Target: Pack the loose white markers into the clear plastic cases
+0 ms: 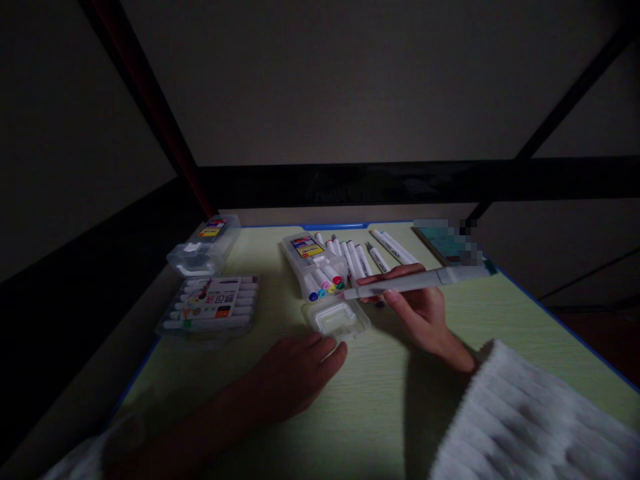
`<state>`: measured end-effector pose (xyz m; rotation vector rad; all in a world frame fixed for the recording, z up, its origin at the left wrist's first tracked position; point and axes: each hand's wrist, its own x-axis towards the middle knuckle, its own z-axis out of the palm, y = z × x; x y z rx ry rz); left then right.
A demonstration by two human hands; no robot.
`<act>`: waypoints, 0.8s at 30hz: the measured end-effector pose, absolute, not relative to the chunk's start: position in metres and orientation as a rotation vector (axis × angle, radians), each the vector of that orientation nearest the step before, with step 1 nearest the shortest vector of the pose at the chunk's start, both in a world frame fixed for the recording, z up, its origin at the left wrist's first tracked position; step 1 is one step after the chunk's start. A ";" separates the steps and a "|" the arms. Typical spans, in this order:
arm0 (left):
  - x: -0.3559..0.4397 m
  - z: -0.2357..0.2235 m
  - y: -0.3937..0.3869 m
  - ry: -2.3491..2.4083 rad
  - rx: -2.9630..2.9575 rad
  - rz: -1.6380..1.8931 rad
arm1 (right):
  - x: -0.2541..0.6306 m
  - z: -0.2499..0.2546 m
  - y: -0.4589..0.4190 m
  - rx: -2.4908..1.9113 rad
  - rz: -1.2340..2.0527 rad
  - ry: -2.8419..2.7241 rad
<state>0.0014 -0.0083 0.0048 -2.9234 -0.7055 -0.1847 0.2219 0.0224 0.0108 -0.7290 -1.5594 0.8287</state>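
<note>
My right hand (423, 310) holds a long white marker (417, 282) level, its tip pointing left toward an open clear marker case (313, 263) with a few coloured-end markers inside. The case's hinged lid (337, 320) lies open toward me. My left hand (300, 370) rests flat on the pale green table (380, 400), fingertips touching the lid's near edge. Several loose white markers (365, 253) lie behind the case.
A full clear box of markers (213, 307) lies at the left, with an empty-looking clear case (205, 247) behind it near the table's left edge. A dark card or booklet (445, 243) sits at the back right. A dark rail runs behind the table.
</note>
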 end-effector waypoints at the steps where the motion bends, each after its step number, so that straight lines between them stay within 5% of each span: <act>1: 0.001 0.005 -0.008 -0.697 -2.925 -0.197 | 0.222 0.011 0.022 -0.731 0.827 -1.558; 24: 0.002 0.006 -0.008 -0.706 -2.932 -0.171 | 0.222 0.010 0.023 -0.848 0.630 -1.679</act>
